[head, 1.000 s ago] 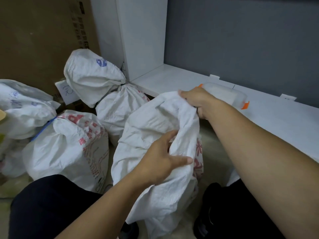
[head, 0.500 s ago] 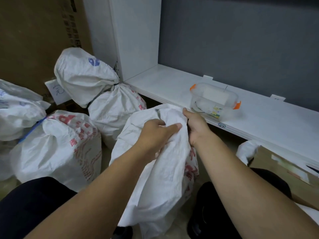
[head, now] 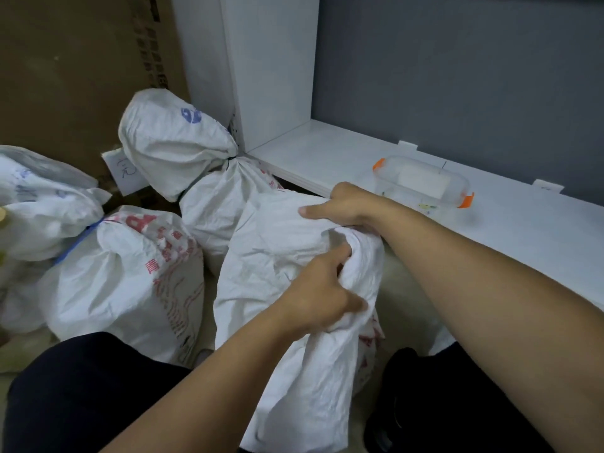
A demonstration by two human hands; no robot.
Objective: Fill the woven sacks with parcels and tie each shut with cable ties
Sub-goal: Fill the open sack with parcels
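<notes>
Head view: crumpled white woven plastic sack with red print stands roughly upright, long axis vertical, gathered mouth upward, just right of the tied red-printed sack. Left hand grips bunched neck fabric; right hand clutches its top edge.

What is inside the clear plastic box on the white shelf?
Through the wall of the clear plastic box shows a white block, perhaps paper. The rest is too blurred to name, and the right hand covers the near left corner.
</notes>
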